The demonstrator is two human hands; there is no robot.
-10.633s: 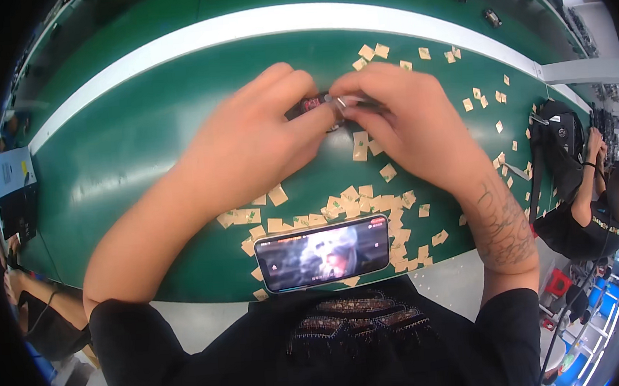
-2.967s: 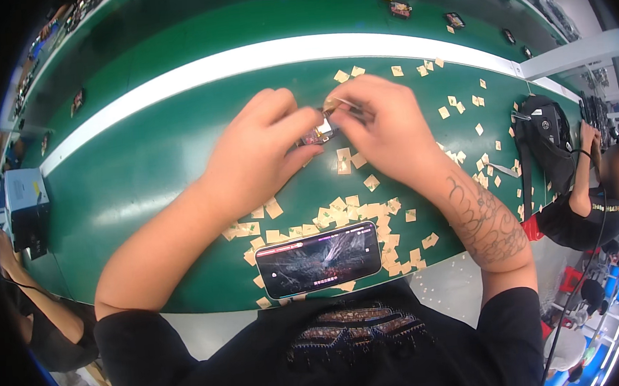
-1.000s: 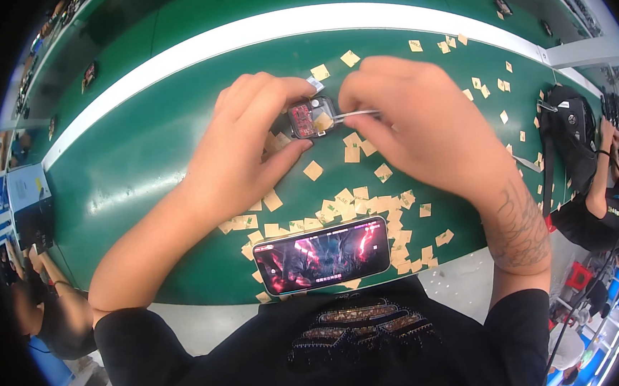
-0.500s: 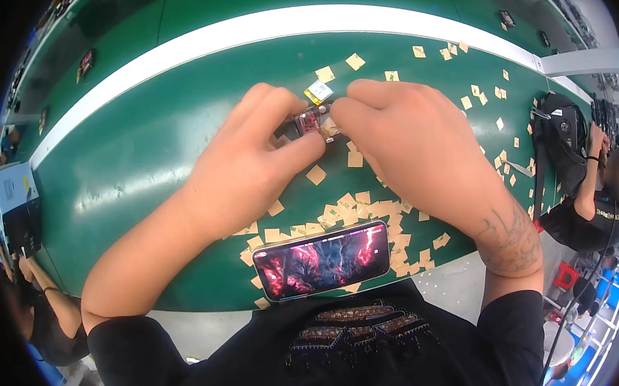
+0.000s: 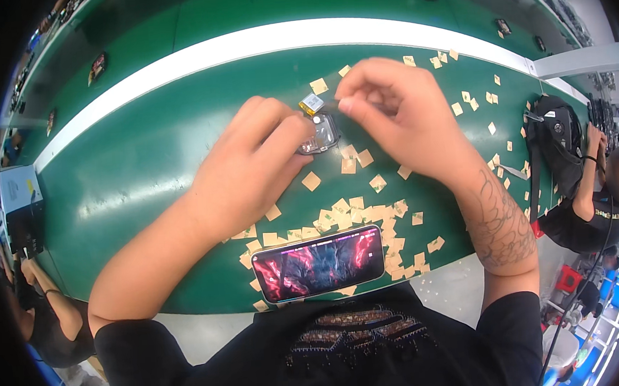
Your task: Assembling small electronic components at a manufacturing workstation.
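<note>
My left hand (image 5: 260, 150) is closed on the left side of a small electronic device casing (image 5: 321, 134), grey and glossy with dark edges. Its fingers hide part of the casing. Just above the casing sits a small silver battery (image 5: 311, 104) with a yellow end. My right hand (image 5: 397, 111) is raised to the right of the battery, apart from the casing. Its thumb and index fingertips come together with the other fingers curled, and anything between them is too small to make out.
Many tan paper squares (image 5: 311, 181) lie scattered over the green table (image 5: 142, 161). A phone (image 5: 320, 264) with a lit screen stands at the near edge. At the right is a black bag (image 5: 562, 132), with a person beyond it. White boxes (image 5: 18, 188) and another person are at left.
My right hand has moved off the casing, up and to the right. The casing shows a clear grey face where a red circuit board showed before. My left hand keeps its hold.
</note>
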